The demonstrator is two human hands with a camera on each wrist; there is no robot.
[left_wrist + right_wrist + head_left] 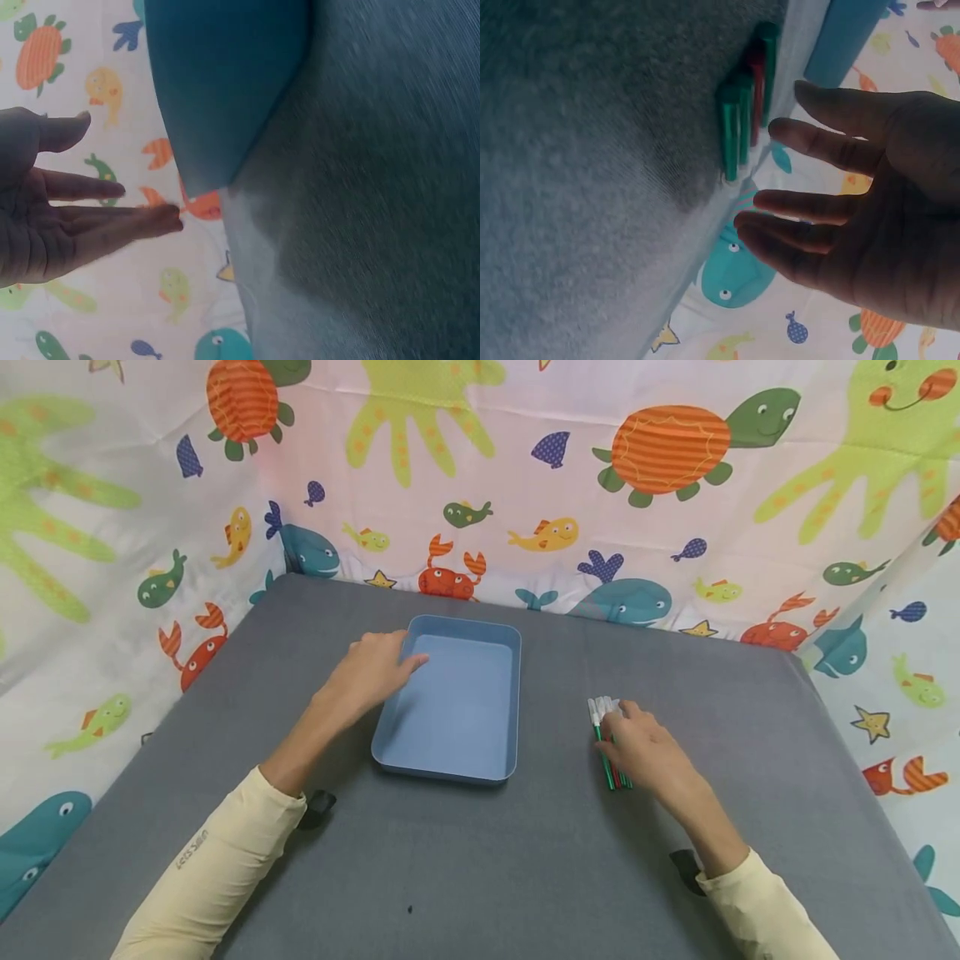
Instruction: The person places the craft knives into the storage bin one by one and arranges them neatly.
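Observation:
A shallow blue tray [457, 710] lies near the middle of the grey table. My left hand [369, 670] is at its upper left rim, with thumb and fingers spread; in the left wrist view the left hand [67, 202] shows extended fingers and holds nothing. To the tray's right, several slim pen-like things [606, 760] with shiny green and red barrels and clear caps lie side by side. My right hand [647, 747] is over them, partly hiding them. In the right wrist view, its fingers are loosely extended beside the green barrels [730, 135], not wrapped round them.
The grey cloth-covered table [480, 852] reaches back to a curtain [555, 493] printed with sea animals, which also hangs along both sides. A small dark speck [409, 909] is on the cloth near the front.

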